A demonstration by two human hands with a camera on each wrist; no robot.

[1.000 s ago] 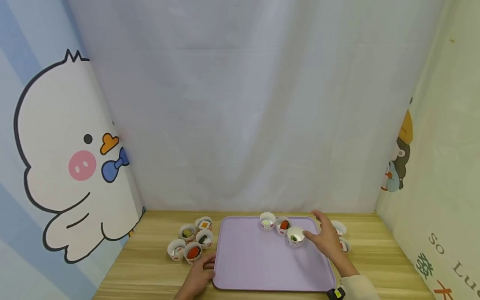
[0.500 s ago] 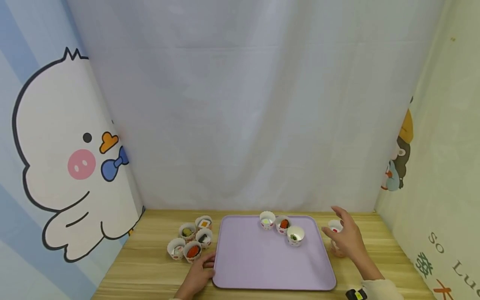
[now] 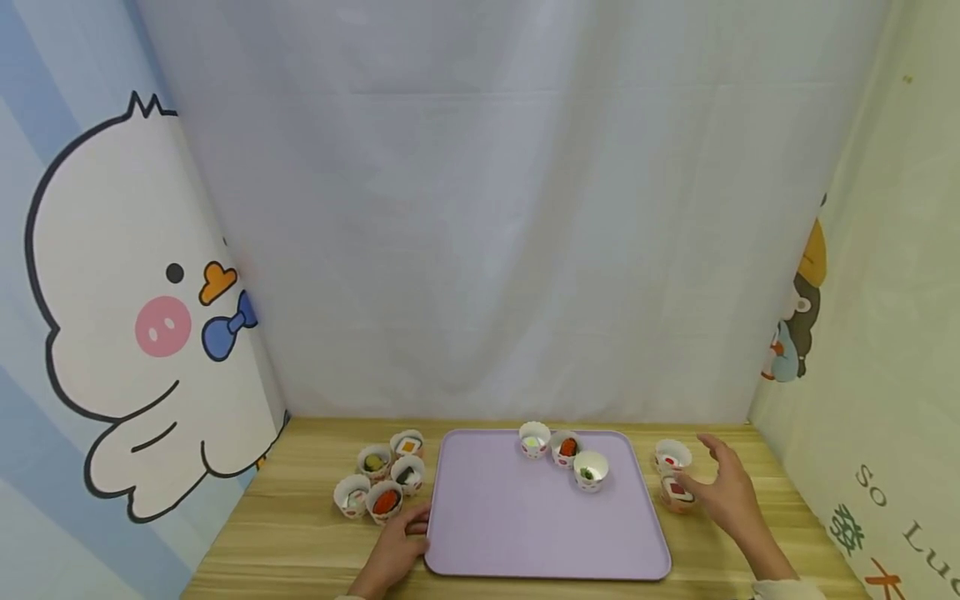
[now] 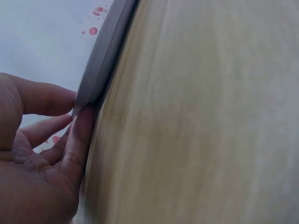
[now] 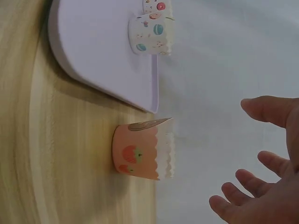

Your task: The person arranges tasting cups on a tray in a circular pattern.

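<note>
A lilac tray (image 3: pixel 525 533) lies on the wooden table. My left hand (image 3: pixel 396 546) holds its left edge; in the left wrist view, the thumb and fingertips meet the tray's rim (image 4: pixel 96 70). Past the right side stand two paper cups: a rear cup (image 3: pixel 663 463) with a small red thing inside and a front cup (image 3: pixel 678 502), also with something red. My right hand (image 3: pixel 727 492) hovers beside them, thumb and fingers spread, holding nothing. In the right wrist view, a pink strawberry-print cup (image 5: pixel 140 151) stands apart from the fingertips.
Near the tray's back edge stand a white cup (image 3: pixel 534 454), a cup with an orange-red piece (image 3: pixel 567 448) and a cup with something green (image 3: pixel 590 483). Several filled cups (image 3: pixel 386 502) cluster left of the tray. A pale curtain (image 3: pixel 517 250) hangs behind the table.
My right hand has moved right, from the tray's green-filled cup to beside the two cups on the right. The left hand stays at the tray edge.
</note>
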